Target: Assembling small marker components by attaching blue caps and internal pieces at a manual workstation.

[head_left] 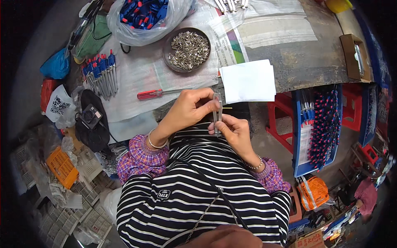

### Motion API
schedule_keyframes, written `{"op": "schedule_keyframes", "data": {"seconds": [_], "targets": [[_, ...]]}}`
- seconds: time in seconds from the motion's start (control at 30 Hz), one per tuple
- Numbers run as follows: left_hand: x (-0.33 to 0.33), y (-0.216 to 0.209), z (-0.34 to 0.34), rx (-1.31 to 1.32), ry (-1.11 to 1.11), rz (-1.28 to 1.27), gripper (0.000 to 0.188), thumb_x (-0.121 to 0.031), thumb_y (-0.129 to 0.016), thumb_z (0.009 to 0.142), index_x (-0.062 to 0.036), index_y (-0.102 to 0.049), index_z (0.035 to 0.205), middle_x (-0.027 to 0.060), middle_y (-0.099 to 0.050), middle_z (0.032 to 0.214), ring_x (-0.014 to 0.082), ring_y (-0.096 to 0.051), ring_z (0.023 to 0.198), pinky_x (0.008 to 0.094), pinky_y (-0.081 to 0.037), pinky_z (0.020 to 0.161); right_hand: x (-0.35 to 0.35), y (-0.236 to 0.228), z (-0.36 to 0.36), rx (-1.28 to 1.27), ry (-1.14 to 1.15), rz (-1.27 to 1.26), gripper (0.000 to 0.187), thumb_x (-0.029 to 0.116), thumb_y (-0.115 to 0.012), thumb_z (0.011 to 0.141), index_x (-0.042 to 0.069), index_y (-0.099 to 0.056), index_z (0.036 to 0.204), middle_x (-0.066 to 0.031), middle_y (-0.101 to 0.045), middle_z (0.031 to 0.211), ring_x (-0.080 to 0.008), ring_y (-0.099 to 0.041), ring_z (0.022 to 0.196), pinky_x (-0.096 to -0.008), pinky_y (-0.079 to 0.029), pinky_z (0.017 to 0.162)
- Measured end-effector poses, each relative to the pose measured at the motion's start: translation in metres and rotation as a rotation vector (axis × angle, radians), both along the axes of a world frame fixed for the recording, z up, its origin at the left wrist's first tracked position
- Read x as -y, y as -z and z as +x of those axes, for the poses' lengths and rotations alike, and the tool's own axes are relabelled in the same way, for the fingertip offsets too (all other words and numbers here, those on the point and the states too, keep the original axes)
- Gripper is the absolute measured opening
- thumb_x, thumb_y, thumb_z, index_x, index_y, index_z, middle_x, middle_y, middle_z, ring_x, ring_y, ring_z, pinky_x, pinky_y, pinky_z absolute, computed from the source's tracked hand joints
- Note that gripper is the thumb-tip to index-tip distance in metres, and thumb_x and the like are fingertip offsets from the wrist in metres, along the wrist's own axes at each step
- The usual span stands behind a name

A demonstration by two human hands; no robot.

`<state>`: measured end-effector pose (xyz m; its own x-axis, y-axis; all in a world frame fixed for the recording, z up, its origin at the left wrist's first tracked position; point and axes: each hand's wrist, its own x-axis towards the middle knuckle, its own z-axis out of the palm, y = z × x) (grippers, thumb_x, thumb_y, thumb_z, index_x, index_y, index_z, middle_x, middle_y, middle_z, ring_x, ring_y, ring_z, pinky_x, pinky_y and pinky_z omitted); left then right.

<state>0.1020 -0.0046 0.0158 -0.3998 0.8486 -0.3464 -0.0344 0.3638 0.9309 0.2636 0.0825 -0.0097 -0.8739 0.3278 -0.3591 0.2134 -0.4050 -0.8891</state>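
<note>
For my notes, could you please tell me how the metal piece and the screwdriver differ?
The metal piece is held in the left hand and right hand; the screwdriver lies on the table. The metal piece shows only silver; the screwdriver has a red handle. Both are long and slim.

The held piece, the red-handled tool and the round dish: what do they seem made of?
Held piece: probably metal, silvery-grey with a slight sheen.
Red-handled tool: handle likely glossy plastic, bright and smooth; thin grey shaft likely metal.
Round dish: dark and smooth, perhaps plastic or coated metal.
</note>
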Motion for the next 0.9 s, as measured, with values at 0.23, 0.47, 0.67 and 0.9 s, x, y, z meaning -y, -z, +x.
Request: {"op": "schedule_keyframes", "data": {"seconds": [0.23, 0.47, 0.67, 0.9], "targets": [[-0.001, -0.007, -0.004, -0.226, 0.161, -0.055, 0.015, -0.012, -0.068, 0.081, 0.0008, -0.060, 0.079, 0.0011, -0.051, 0.061, 0.0033, -0.041, 0.055, 0.0236, -0.033, 0.046, 0.001, 0.003, 0.001, -0.004, -0.034, 0.028, 0.017, 0.000, -0.053, 0.089, -0.007, -0.064, 0.099, -0.0079, -0.068, 0.079, -0.0109, -0.063, 0.071, -0.0233, -0.052, 0.067], [0.000, -0.002, -0.003, -0.030, 0.066, -0.002, 0.009, -0.003, -0.065, 0.081, 0.0023, -0.062, 0.087, 0.0015, -0.060, 0.076, 0.0048, -0.055, 0.067, 0.0199, -0.045, 0.058, 0.001, 0.001, -0.001, -0.006, 0.003, 0.024, 0.018, 0.000, -0.053, 0.088, -0.007, -0.063, 0.102, -0.0088, -0.068, 0.079, -0.0111, -0.063, 0.071, -0.0236, -0.052, 0.067], [0.004, -0.003, -0.009, 0.074, 0.070, 0.040, 0.008, 0.003, -0.062, 0.082, 0.0048, -0.062, 0.090, 0.0052, -0.061, 0.086, 0.0074, -0.058, 0.078, 0.0199, -0.047, 0.065, -0.007, 0.003, 0.006, -0.012, -0.079, 0.017, 0.018, 0.000, -0.054, 0.089, -0.007, -0.062, 0.103, -0.0090, -0.066, 0.080, -0.0116, -0.062, 0.073, -0.0239, -0.052, 0.069], [-0.008, 0.005, 0.010, 0.073, 0.069, 0.255, 0.014, 0.004, -0.065, 0.078, 0.0028, -0.064, 0.092, 0.0083, -0.062, 0.086, 0.0127, -0.060, 0.078, 0.0236, -0.047, 0.066, -0.010, -0.008, 0.014, -0.055, 0.097, -0.013, 0.019, -0.001, -0.052, 0.089, -0.006, -0.059, 0.106, -0.0051, -0.064, 0.075, -0.0097, -0.062, 0.069, -0.0213, -0.051, 0.063]]}}
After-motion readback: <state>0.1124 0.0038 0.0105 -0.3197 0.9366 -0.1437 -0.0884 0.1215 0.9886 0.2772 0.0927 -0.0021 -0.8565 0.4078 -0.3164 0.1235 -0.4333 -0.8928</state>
